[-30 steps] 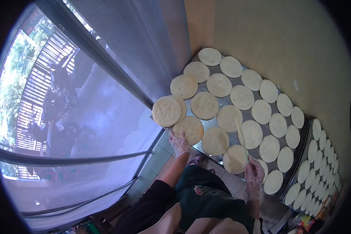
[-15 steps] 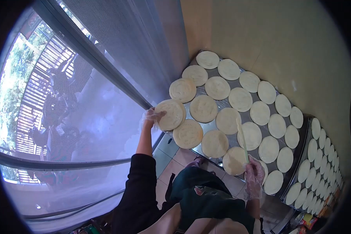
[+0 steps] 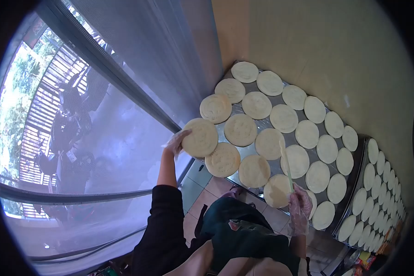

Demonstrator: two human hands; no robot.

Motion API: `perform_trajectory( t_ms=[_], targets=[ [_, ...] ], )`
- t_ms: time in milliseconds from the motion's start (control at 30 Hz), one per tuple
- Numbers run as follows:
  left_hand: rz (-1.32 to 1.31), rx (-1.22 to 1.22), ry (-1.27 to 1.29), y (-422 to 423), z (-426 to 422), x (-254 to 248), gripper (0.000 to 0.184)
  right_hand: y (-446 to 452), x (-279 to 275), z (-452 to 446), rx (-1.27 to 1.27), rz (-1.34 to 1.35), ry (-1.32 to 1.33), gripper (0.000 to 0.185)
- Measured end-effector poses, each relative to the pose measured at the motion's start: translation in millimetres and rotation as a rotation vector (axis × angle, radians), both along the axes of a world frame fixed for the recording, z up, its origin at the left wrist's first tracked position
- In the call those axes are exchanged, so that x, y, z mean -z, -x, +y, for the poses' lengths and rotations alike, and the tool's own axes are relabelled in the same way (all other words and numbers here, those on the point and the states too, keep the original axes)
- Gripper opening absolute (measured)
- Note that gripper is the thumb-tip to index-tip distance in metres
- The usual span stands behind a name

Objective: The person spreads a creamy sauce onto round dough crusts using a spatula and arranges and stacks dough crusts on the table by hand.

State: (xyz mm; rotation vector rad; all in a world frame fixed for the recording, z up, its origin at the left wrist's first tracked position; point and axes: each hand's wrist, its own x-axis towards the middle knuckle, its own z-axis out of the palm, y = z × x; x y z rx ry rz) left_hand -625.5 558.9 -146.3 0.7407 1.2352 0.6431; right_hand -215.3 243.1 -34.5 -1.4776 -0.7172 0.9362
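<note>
Flat round dough discs lie in rows on a metal table [image 3: 249,146]. My left hand [image 3: 175,141], in a clear plastic glove, is at the left edge of a pale disc [image 3: 200,137] at the table's left corner; its fingers touch the rim, and whether they grip it is hard to tell. Just below that disc is another, browner one [image 3: 222,159]. My right hand [image 3: 300,202], also gloved, is closed round the lower end of a long thin spatula [image 3: 285,161], whose pale-coated blade points up over the discs. A darker wet patch marks the disc [image 3: 277,190] beside it.
A second surface with many more discs [image 3: 354,216] stands at the right. Behind the table rises a beige wall [image 3: 317,50]. At the left hangs a translucent mesh curtain [image 3: 124,147] with dark poles. Below is a tiled floor [image 3: 200,188].
My left hand has moved up and left from below the browner disc to the corner disc. That disc has shifted slightly right and down, covering the one under it. My right hand has hardly moved.
</note>
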Motion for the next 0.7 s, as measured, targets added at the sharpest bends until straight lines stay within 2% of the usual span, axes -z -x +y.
perform_trajectory(
  t_ms=[67, 100, 167, 300, 367, 500, 567, 633, 700],
  targets=[
    [-0.242, -0.193, -0.043, 12.8, -14.8, 16.4, 0.054, 0.3, -2.3, -0.5, 0.026, 0.012, -0.039, 0.029],
    [-0.242, -0.184, -0.041, 18.1, -23.8, 21.7, 0.054, -0.7, -2.5, -1.5, 0.035, 0.012, -0.039, 0.029],
    [-0.436, -0.419, -0.091, 26.6, -39.7, 28.0, 0.055, -3.7, -2.3, -4.2, 0.035, 0.01, -0.022, 0.029],
    [-0.35, -0.446, -0.175, 40.9, -44.6, 61.8, 0.058, -6.6, 10.2, -7.8, 0.044, -0.005, -0.111, 0.028],
    [-0.14, -0.482, -0.17, 37.0, -42.7, 67.8, 0.058, -7.0, 12.4, -8.6, 0.049, -0.064, -0.187, 0.028],
    [-0.34, -0.555, -0.25, 19.6, -48.4, 45.5, 0.058, -11.4, 10.7, -23.1, 0.115, -0.128, -0.223, 0.027],
    [-0.56, -0.549, -0.307, 20.4, -43.3, 36.9, 0.056, -14.5, -4.6, -37.8, 0.111, -0.055, -0.091, 0.026],
    [-0.542, -0.55, -0.32, 18.3, -25.2, 34.1, 0.057, -17.9, -6.4, -49.8, 0.139, -0.068, -0.082, 0.026],
    [-0.303, -0.565, -0.327, 18.5, -1.9, 40.4, 0.055, -19.9, -6.8, -59.4, 0.161, -0.079, -0.071, 0.026]
  ],
)
